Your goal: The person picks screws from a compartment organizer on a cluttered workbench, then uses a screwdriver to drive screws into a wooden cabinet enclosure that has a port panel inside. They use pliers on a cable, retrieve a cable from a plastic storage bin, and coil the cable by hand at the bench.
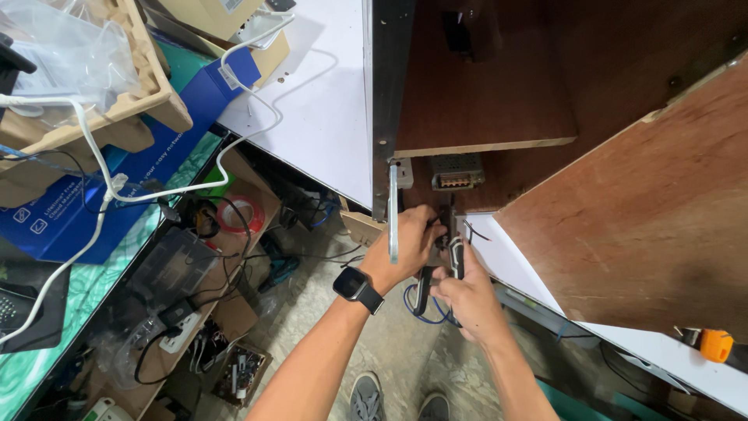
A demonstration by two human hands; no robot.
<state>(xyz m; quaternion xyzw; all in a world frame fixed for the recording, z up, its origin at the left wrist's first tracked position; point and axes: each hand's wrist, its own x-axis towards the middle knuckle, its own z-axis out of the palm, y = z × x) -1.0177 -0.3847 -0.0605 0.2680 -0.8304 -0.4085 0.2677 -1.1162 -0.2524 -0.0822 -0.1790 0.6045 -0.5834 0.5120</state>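
Observation:
My left hand, with a black watch on its wrist, reaches into the bottom of an open wooden cabinet and grips a dark part there. My right hand is closed on the black-and-grey handles of a plier-like tool whose head points up at the same spot. A blue wire loops below both hands. A perforated metal power supply box is fixed just above them, under the shelf. A metal strip hangs down the cabinet's edge beside my left hand.
The cabinet's brown door stands open on the right, with an orange tool lying on the white panel below. On the left are a cardboard tray, blue boxes, white cables, and cluttered lower shelves. My shoes stand on the concrete floor.

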